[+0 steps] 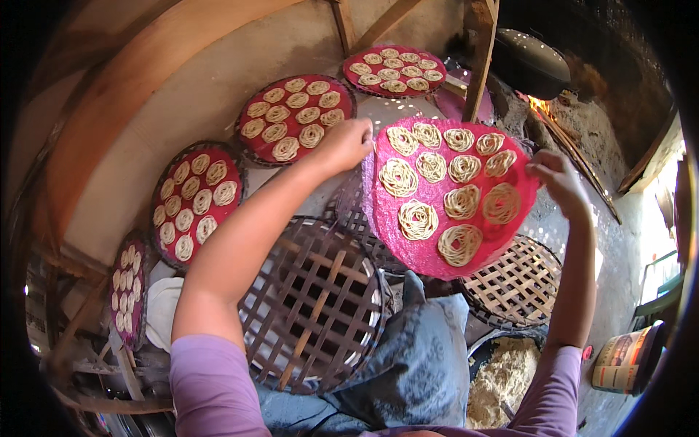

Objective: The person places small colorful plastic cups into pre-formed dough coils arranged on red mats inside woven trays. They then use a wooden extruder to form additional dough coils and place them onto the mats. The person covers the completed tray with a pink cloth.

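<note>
A round pink mesh sheet is held up in front of me. Rows of coiled noodle-like dough spirals lie on it. My left hand pinches its left edge, and my right hand grips the right edge with closed fingers. The sheet sags a little at its near side. Below my left forearm, a dark openwork woven tray rests by my lap. Partly under the sheet sits a lighter woven bamboo tray.
More round trays with red sheets and dough coils, such as a tray, curve along the wall at left and back. A dark pot hangs over a wood fire at far right. Nearer are a basin of crumbly dough and a bucket.
</note>
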`<state>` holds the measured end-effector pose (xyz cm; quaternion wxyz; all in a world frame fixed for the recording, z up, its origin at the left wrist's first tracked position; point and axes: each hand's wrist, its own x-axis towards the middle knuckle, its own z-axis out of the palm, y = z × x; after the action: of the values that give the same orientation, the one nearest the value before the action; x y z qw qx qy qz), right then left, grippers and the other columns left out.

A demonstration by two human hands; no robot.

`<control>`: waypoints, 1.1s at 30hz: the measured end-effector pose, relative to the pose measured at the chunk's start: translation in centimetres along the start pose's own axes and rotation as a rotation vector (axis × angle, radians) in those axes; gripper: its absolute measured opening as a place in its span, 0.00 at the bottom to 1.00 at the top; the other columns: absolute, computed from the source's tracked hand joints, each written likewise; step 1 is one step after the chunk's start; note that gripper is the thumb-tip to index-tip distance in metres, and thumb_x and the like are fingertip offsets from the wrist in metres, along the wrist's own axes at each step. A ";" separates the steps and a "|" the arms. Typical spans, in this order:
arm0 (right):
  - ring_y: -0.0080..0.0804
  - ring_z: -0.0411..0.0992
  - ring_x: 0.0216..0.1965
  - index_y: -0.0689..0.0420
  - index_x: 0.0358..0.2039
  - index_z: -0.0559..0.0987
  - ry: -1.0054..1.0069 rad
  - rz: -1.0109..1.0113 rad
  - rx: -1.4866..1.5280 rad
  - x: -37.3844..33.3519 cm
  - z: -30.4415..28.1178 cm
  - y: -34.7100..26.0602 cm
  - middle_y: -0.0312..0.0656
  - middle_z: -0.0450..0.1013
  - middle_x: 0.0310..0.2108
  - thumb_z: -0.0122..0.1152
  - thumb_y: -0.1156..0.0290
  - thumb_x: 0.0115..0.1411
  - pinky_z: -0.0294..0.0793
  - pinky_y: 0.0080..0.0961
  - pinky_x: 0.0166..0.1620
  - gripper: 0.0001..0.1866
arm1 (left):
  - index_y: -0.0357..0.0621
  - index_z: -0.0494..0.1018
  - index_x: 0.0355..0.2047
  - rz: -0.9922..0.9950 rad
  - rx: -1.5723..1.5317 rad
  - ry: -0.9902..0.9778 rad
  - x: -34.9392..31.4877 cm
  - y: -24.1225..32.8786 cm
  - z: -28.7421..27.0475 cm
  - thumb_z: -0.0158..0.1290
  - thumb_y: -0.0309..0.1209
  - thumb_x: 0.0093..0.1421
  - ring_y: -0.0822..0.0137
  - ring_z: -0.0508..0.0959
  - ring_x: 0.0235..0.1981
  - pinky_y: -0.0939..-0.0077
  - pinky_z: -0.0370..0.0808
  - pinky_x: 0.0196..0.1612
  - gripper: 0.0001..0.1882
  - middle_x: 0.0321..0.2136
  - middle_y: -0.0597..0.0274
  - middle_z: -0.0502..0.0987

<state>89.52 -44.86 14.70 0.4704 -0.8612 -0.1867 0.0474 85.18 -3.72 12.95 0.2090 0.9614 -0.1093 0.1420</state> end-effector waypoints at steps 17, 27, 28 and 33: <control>0.53 0.77 0.33 0.64 0.26 0.79 0.070 0.259 -0.058 6.8 26.2 20.4 0.55 0.77 0.27 0.59 0.66 0.49 0.76 0.41 0.40 0.12 | 0.49 0.78 0.35 0.010 0.721 -0.476 6.0 -15.5 22.9 0.48 0.30 0.58 0.53 0.81 0.39 0.54 0.68 0.47 0.09 0.33 0.53 0.82; 0.56 0.75 0.33 0.65 0.24 0.77 0.026 0.268 -0.275 4.4 28.4 24.1 0.58 0.75 0.27 0.57 0.70 0.50 0.76 0.44 0.40 0.10 | 0.50 0.79 0.37 -0.111 0.709 -0.562 3.4 -17.1 27.1 0.47 0.28 0.59 0.57 0.81 0.42 0.56 0.69 0.47 0.11 0.35 0.55 0.82; 0.56 0.75 0.32 0.64 0.23 0.76 0.051 0.298 -0.285 4.4 28.3 24.5 0.57 0.75 0.26 0.57 0.70 0.49 0.76 0.44 0.39 0.09 | 0.50 0.79 0.37 -0.125 0.707 -0.578 3.3 -17.0 27.2 0.46 0.28 0.60 0.57 0.81 0.42 0.56 0.69 0.47 0.11 0.36 0.55 0.82; 0.56 0.77 0.36 0.67 0.29 0.79 0.004 0.239 -0.309 4.9 28.0 25.7 0.62 0.76 0.33 0.54 0.72 0.52 0.77 0.45 0.41 0.11 | 0.49 0.78 0.39 -0.171 0.676 -0.567 3.0 -17.1 27.1 0.46 0.28 0.60 0.56 0.80 0.43 0.56 0.70 0.48 0.12 0.38 0.54 0.81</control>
<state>94.02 -33.43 -21.61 0.3240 -0.9392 -0.0872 0.0723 98.80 -0.76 -16.09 -0.1438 0.9822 -0.0300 -0.1170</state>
